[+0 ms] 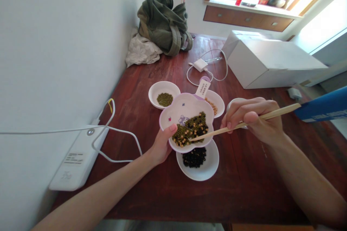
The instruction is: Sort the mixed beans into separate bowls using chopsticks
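Note:
My left hand [162,144] grips the near rim of a flower-shaped white bowl with a lilac edge [177,110], lifted and tilted over the table. Mixed green, yellow and black beans [191,129] lie in its lower part. My right hand [253,117] holds wooden chopsticks [217,132] whose tips touch the mixed beans. Directly below sits a white dish of black beans [196,158]. A white dish of green beans [164,95] stands behind on the left. A white dish of yellow beans [215,104] shows partly behind the bowl.
The dark wooden table [244,180] meets a white wall on the left. A white device with cables [78,155] lies at the left edge. A green bag [164,21], a charger [200,65] and a white box [268,61] sit further back. A blue object [322,108] juts in from the right.

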{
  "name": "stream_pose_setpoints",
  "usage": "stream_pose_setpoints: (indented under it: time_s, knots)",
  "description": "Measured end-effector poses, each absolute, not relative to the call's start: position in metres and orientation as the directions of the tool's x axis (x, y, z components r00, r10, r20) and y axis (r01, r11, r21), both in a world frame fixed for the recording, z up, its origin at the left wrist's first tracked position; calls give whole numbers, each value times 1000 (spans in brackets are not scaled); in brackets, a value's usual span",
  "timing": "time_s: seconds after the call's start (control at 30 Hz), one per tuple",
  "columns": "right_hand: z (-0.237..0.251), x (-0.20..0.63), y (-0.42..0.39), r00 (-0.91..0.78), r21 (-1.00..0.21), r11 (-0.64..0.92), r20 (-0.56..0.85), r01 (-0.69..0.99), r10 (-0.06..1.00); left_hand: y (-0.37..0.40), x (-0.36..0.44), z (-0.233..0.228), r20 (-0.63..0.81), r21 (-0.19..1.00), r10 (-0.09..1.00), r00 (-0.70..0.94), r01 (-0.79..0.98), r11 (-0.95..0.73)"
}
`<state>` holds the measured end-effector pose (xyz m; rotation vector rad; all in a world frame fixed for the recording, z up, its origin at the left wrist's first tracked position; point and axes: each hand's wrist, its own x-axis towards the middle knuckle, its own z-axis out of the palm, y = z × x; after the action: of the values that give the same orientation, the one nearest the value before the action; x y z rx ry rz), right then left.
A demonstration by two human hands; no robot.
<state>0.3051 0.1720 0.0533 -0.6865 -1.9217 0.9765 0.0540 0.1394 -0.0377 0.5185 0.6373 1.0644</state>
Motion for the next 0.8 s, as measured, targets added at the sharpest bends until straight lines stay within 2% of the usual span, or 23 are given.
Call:
stream_pose_setpoints:
  time_s: [0.33,0.8]
  knots:
    - [54,307,173,-532,-811,582,468,57,705,138,54,-38,-200,670,912,357,-629,394]
    - [53,307,175,-555,-820,571,457,40,695,138,53,-37,-209,666,910,359,-629,401]
